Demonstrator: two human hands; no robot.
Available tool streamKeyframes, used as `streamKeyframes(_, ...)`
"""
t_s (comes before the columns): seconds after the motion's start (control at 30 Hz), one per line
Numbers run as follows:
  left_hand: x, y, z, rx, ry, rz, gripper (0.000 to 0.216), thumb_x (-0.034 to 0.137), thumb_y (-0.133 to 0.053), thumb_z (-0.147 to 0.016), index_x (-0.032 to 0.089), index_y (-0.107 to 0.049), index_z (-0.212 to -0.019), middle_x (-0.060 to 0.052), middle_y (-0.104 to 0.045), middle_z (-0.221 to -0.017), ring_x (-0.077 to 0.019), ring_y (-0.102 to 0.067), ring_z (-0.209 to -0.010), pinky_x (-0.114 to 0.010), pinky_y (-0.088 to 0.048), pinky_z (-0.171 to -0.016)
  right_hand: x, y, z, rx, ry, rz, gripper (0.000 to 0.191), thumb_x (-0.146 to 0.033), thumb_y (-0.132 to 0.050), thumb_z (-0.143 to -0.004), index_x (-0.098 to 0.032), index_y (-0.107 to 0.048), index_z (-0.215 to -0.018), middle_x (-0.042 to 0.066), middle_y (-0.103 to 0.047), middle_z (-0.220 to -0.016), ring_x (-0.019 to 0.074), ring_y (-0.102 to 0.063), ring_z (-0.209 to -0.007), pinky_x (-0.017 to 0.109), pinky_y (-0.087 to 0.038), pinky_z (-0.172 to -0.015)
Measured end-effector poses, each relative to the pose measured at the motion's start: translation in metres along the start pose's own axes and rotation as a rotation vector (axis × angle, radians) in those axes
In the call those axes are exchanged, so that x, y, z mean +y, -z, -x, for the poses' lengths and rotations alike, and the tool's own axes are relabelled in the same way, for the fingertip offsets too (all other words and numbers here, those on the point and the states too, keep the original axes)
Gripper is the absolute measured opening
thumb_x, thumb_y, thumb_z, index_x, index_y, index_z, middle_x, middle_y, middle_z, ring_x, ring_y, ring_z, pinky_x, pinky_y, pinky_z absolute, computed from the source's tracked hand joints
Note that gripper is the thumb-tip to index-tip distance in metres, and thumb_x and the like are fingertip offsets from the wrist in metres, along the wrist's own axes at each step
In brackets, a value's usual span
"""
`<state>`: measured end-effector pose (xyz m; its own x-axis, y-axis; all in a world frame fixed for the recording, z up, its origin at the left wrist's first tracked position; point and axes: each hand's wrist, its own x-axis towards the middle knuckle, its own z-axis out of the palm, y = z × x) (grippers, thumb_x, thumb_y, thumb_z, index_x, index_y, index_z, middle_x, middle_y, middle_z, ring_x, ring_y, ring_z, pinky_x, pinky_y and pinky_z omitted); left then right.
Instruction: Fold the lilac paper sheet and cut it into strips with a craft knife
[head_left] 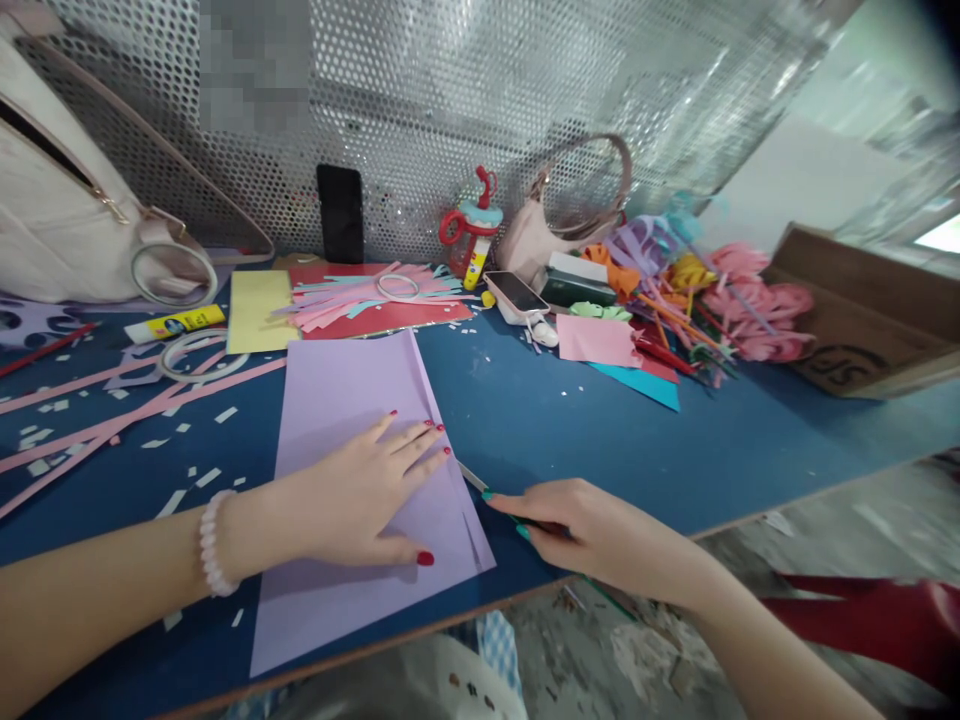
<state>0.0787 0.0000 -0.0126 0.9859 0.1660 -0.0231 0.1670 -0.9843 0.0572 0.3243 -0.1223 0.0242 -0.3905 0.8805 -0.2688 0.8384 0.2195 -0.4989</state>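
A lilac paper sheet (345,400) lies on the blue table (675,450), with a fold or cut strip along its right edge. My left hand (367,495) lies flat on the sheet, fingers stretched out, pressing it down. My right hand (592,535) is closed around a thin blade-like tool (474,477) whose tip touches the sheet's right edge, just right of my left fingertips.
Pink paper strips (112,420) and scraps lie at left beside a glue stick (174,323) and tape ring (196,352). Behind are yellow and red sheets, fringed paper (367,292), a black phone (340,212), another phone (516,295), bags, paper flowers (750,300), a cardboard box (862,320).
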Motion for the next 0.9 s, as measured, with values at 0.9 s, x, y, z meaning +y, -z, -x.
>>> streamKeyframes(0.9,-0.008,0.008,-0.011,0.124,-0.116,0.342,0.043,0.031,-0.042,-0.098,0.012,-0.049,-0.136,-0.009,-0.051,-0.141,-0.0208,-0.044,-0.131,-0.035,-0.029,-0.112,0.009,-0.012,0.021,-0.017,0.182,0.086,0.048,-0.008,-0.040,-0.087,-0.020,-0.059,-0.129,0.004,-0.063,-0.075,0.0149,-0.057,-0.068,0.025,-0.036,-0.062)
